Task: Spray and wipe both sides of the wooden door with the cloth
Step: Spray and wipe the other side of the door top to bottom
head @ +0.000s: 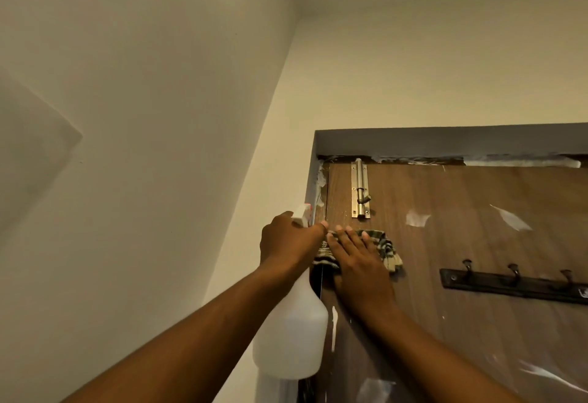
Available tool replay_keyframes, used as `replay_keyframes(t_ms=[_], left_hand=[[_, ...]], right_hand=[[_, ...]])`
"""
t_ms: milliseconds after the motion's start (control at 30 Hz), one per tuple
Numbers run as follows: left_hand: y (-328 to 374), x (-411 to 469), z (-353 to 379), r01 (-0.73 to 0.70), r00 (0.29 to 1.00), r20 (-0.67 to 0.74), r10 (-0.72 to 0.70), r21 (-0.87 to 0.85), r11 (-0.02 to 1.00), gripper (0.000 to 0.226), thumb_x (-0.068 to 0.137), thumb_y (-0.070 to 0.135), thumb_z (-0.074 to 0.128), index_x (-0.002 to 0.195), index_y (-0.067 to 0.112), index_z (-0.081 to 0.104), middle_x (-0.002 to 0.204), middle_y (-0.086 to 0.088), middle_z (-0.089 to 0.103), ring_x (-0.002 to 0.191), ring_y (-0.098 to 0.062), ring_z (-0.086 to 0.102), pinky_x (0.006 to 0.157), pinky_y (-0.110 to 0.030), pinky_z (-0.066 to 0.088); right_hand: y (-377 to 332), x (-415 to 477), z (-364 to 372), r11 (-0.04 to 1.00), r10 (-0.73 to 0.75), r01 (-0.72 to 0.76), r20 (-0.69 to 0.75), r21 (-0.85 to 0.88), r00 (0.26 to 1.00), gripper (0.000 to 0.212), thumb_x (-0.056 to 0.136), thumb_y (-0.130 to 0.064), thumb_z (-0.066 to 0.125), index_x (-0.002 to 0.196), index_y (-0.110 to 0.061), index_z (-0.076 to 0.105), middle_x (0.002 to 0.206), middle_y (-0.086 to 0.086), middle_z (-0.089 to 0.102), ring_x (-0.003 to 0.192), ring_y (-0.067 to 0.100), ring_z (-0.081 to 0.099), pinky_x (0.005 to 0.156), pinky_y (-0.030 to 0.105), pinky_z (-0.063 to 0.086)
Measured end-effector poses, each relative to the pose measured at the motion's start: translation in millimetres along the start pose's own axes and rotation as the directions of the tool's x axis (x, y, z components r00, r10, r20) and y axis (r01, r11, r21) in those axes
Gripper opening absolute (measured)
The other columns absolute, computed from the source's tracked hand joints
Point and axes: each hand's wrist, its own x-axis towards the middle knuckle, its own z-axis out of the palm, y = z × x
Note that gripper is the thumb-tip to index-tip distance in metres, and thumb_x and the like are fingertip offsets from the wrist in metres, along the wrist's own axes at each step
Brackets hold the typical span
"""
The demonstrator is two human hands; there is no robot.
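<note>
1. Up high in the head view, the left hand [288, 240] is closed around the neck of a white spray bottle [291, 336] beside the door frame [313, 180].
2. Flat, fingers spread, the right hand [358, 267] presses a striped cloth [386, 250] against the wooden door [461, 243], just below the metal bolt [360, 191].

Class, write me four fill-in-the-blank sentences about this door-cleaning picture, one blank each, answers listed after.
1. The left hand holds a white spray ____.
2. The right hand presses a striped ____ flat on the wooden door.
3. Above the hands, a metal ____ is screwed to the door.
4. The dark rack carries three ____.

Answers: bottle, cloth, bolt, hooks
</note>
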Motion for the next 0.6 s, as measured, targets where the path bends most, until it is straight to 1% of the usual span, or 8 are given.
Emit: replay_keyframes(t_ms=[67, 133, 200, 267, 333, 467, 533, 600], left_hand=[[-1.8, 5.6, -1.1, 0.032, 0.999, 0.028, -0.031, -0.045, 0.998, 0.037, 0.079, 0.039, 0.067, 0.103, 0.012, 0.064, 0.091, -0.009, 0.069, 0.083, -0.025, 0.067, 0.08, -0.042, 0.057], [-1.6, 11.3, -0.9, 0.047, 0.998, 0.055, -0.044, -0.044, 0.998, 0.029, 0.079, 0.036, 0.068, 0.092, 0.011, 0.06, 0.086, -0.009, 0.067, 0.082, -0.025, 0.067, 0.08, -0.041, 0.057], [2.9, 15.6, -1.1, 0.049, 0.998, 0.036, -0.05, 0.023, 0.999, 0.025, 0.08, 0.032, 0.068, 0.089, 0.014, 0.052, 0.086, -0.006, 0.061, 0.085, -0.023, 0.064, 0.081, -0.035, 0.054], [6.3, 20.3, -1.6, 0.039, 0.999, 0.016, -0.041, 0.099, 0.994, 0.027, 0.08, 0.032, 0.067, 0.089, 0.014, 0.049, 0.089, -0.005, 0.059, 0.087, -0.022, 0.062, 0.081, -0.033, 0.049], [4.8, 26.0, -1.2, 0.061, 0.997, 0.045, -0.065, 0.081, 0.995, 0.03, 0.078, 0.033, 0.068, 0.092, 0.014, 0.05, 0.088, -0.003, 0.06, 0.086, -0.021, 0.063, 0.08, -0.032, 0.05], [-1.8, 30.0, -2.7, 0.14, 0.979, 0.159, -0.127, -0.069, 0.988, 0.042, 0.074, 0.039, 0.072, 0.103, 0.015, 0.052, 0.094, -0.005, 0.06, 0.084, -0.019, 0.061, 0.076, -0.031, 0.053], [-2.2, 31.7, -3.0, 0.124, 0.983, 0.142, -0.116, -0.051, 0.991, 0.04, 0.076, 0.037, 0.071, 0.101, 0.014, 0.05, 0.094, -0.004, 0.057, 0.085, -0.019, 0.058, 0.076, -0.031, 0.05], [2.0, 33.1, -5.2, 0.086, 0.992, 0.091, -0.088, 0.026, 0.996, 0.035, 0.078, 0.034, 0.069, 0.098, 0.012, 0.05, 0.092, -0.003, 0.056, 0.084, -0.018, 0.057, 0.076, -0.031, 0.047]], right_hand=[[0.2, 8.8, 5.2, 0.999, -0.006, 0.004, -0.062, -0.039, 0.998, 0.078, 0.066, -0.02, 0.088, 0.137, -0.007, 0.058, 0.142, 0.017, 0.056, 0.134, 0.034, 0.052, 0.111, 0.047, 0.033], [-3.1, 16.5, 8.6, 0.999, 0.025, -0.03, -0.11, -0.045, 0.994, 0.078, 0.062, -0.012, 0.089, 0.134, -0.002, 0.06, 0.139, 0.021, 0.055, 0.134, 0.037, 0.047, 0.106, 0.044, 0.043], [-10.6, 21.4, 8.1, 0.993, 0.102, -0.108, -0.117, -0.05, 0.988, 0.077, 0.057, -0.012, 0.092, 0.127, 0.0, 0.064, 0.125, 0.02, 0.058, 0.12, 0.033, 0.045, 0.091, 0.04, 0.056], [-19.4, 23.1, 8.9, 0.987, 0.147, -0.154, -0.118, -0.048, 0.982, 0.071, 0.059, -0.019, 0.092, 0.123, 0.0, 0.066, 0.115, 0.018, 0.058, 0.109, 0.031, 0.048, 0.082, 0.038, 0.058], [-22.3, 20.7, 13.6, 0.987, 0.144, -0.152, -0.131, -0.054, 0.981, 0.068, 0.064, -0.027, 0.088, 0.122, 0.0, 0.067, 0.114, 0.018, 0.06, 0.107, 0.034, 0.056, 0.082, 0.04, 0.057], [-20.0, 8.0, 21.8, 0.995, 0.098, -0.1, -0.161, -0.008, 0.982, 0.076, 0.064, -0.012, 0.091, 0.134, -0.005, 0.06, 0.125, 0.02, 0.064, 0.116, 0.038, 0.063, 0.093, 0.046, 0.056], [-15.5, 4.4, 23.5, 0.996, 0.078, -0.083, -0.169, -0.024, 0.983, 0.079, 0.062, -0.012, 0.094, 0.134, -0.008, 0.062, 0.127, 0.018, 0.066, 0.118, 0.036, 0.063, 0.097, 0.043, 0.05], [-12.1, 9.2, 26.0, 0.997, 0.068, -0.074, -0.169, -0.033, 0.983, 0.078, 0.061, -0.014, 0.095, 0.132, -0.009, 0.063, 0.128, 0.016, 0.066, 0.12, 0.034, 0.063, 0.098, 0.042, 0.048]])
